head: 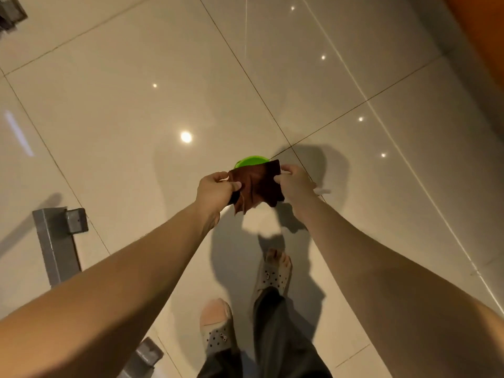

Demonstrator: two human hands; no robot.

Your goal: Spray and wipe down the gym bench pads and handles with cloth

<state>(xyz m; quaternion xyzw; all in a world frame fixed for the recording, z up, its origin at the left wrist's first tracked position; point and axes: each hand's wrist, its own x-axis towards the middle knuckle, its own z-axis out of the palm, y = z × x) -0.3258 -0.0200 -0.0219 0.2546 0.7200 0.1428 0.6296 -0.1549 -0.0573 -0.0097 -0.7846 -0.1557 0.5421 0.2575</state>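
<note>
Both hands hold a dark brown cloth (pixel 256 184) stretched above the tiled floor (pixel 122 110): left hand (pixel 216 189) pinches one edge, right hand (pixel 296 181) grips the other (a green object (pixel 251 160) peeks behind).

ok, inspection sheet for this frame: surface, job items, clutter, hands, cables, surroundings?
Surface: glossy beige tiled floor, with lamp reflections.
Job's things: brown cloth held spread in the air; green rounded thing partly hidden behind it, cannot tell what it is; bench pads and handles not in view.
Clutter: nothing seen.
Hands: left hand and right hand each pinch an upper edge of the cloth; a thin white piece sticks out beside the right hand, unclear.
Cables: nothing seen.
Surroundings: grey metal frame tubes on the floor at the left; feet in perforated clogs; orange-brown panel at top right.
</note>
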